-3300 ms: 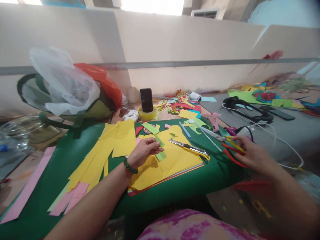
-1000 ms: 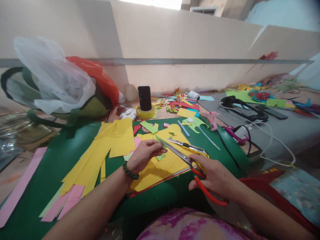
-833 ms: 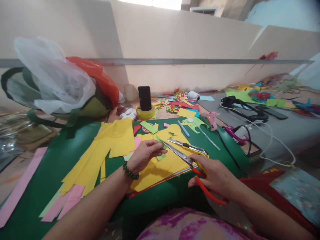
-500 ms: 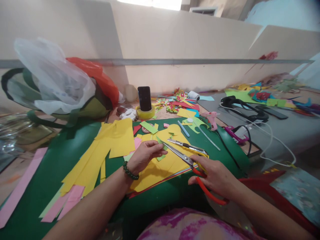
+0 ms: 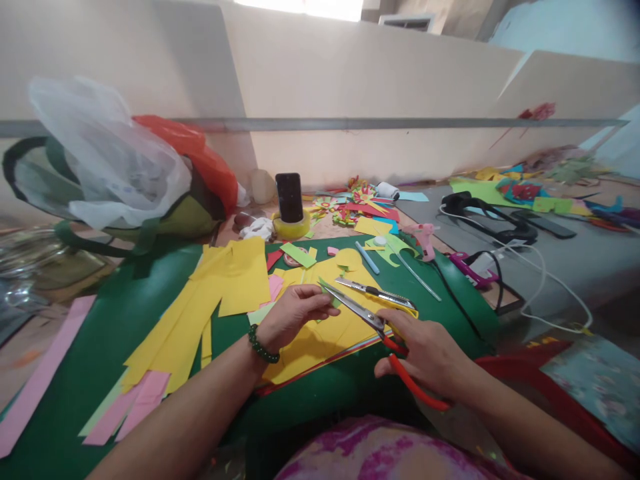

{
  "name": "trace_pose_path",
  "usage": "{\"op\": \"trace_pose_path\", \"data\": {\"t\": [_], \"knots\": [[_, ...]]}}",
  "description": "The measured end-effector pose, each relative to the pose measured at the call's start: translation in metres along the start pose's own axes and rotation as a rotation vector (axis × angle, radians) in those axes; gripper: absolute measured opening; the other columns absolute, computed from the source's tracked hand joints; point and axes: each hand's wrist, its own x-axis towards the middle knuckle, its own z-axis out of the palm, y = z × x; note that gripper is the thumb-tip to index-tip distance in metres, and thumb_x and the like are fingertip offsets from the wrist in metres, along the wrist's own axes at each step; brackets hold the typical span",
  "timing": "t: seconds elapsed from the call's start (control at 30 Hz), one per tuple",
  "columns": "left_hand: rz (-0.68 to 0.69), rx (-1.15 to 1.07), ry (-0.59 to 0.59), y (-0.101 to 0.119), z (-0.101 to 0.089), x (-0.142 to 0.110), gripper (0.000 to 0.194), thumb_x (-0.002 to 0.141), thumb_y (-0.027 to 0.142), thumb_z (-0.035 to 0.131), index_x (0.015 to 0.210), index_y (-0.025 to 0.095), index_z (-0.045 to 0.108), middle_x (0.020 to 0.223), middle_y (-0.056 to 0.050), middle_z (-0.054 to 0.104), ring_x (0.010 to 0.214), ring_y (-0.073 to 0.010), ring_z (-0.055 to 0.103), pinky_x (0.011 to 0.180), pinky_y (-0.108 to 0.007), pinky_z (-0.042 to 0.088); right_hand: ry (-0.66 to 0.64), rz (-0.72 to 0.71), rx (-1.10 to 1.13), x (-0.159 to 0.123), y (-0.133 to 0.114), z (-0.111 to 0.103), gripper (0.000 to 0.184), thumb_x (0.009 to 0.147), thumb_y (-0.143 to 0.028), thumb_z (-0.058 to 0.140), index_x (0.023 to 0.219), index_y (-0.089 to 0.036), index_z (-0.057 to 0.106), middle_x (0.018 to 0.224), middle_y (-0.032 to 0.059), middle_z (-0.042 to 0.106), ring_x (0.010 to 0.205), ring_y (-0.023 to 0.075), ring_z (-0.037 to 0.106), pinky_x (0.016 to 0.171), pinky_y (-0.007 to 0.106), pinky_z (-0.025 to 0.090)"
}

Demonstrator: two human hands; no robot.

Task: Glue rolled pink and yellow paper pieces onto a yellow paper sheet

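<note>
My left hand [image 5: 303, 311], with a green bead bracelet [image 5: 263, 343] at the wrist, pinches a small piece of green paper [image 5: 337, 299]. In my right hand [image 5: 425, 347] are scissors [image 5: 361, 312] with red-orange handles, their blades pointing left and lying against the green paper. My fingers partly cover that paper. Below both hands lies a stack of yellow paper [image 5: 300, 357] with other colours showing at its edge. A utility knife [image 5: 377, 292] rests on the stack just beyond the scissors.
Yellow sheets [image 5: 245, 277] and pink strips [image 5: 145, 400] lie on the green mat [image 5: 125, 320] at left. Beyond stand a phone [image 5: 289, 197] and a yellow tape roll [image 5: 291, 227]. A pink glue gun [image 5: 424, 239] and its cord lie at right; a bag [image 5: 195, 217] is far left.
My left hand has shifted slightly right with the green paper, which has turned a little. The scissors' handles have moved slightly left, and the blades still meet the paper.
</note>
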Motion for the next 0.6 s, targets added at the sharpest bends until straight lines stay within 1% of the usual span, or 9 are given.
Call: {"op": "trace_pose_path", "data": {"t": [0.17, 0.37, 0.47, 0.6], "knots": [[-0.005, -0.010, 0.000, 0.002, 0.001, -0.001, 0.042, 0.047, 0.042, 0.090, 0.063, 0.013, 0.065, 0.060, -0.003, 0.070, 0.065, -0.0144, 0.070, 0.059, -0.019, 0.047, 0.044, -0.020, -0.008, -0.001, -0.001, 0.005, 0.064, 0.073, -0.068, 0.064, 0.112, -0.019, 0.053, 0.096, 0.0088, 0.073, 0.065, 0.0206, 0.070, 0.055, 0.030, 0.049], [-0.007, 0.001, -0.011, 0.001, 0.001, -0.001, 0.043, 0.047, 0.044, 0.090, 0.065, 0.013, 0.065, 0.062, -0.003, 0.069, 0.067, -0.0151, 0.070, 0.059, -0.019, 0.047, 0.119, -0.057, -0.039, -0.003, -0.002, 0.008, 0.064, 0.074, -0.069, 0.063, 0.111, -0.018, 0.052, 0.089, 0.0070, 0.073, 0.060, 0.0185, 0.068, 0.052, 0.028, 0.048], [0.000, 0.039, -0.020, 0.005, -0.001, -0.002, 0.041, 0.049, 0.043, 0.089, 0.065, 0.013, 0.065, 0.063, -0.003, 0.068, 0.066, -0.0148, 0.069, 0.062, -0.021, 0.048, 0.134, -0.066, -0.057, -0.003, -0.002, 0.007, 0.063, 0.073, -0.068, 0.064, 0.110, -0.019, 0.053, 0.088, 0.0066, 0.072, 0.059, 0.0179, 0.068, 0.050, 0.027, 0.047], [0.027, 0.092, -0.037, 0.014, -0.006, -0.004, 0.038, 0.051, 0.039, 0.088, 0.067, 0.013, 0.066, 0.064, 0.000, 0.066, 0.063, -0.0133, 0.067, 0.063, -0.023, 0.049, 0.151, -0.071, -0.083, -0.003, -0.001, 0.007, 0.064, 0.070, -0.068, 0.068, 0.110, -0.019, 0.053, 0.087, 0.0051, 0.072, 0.059, 0.0180, 0.068, 0.051, 0.027, 0.047]]}}
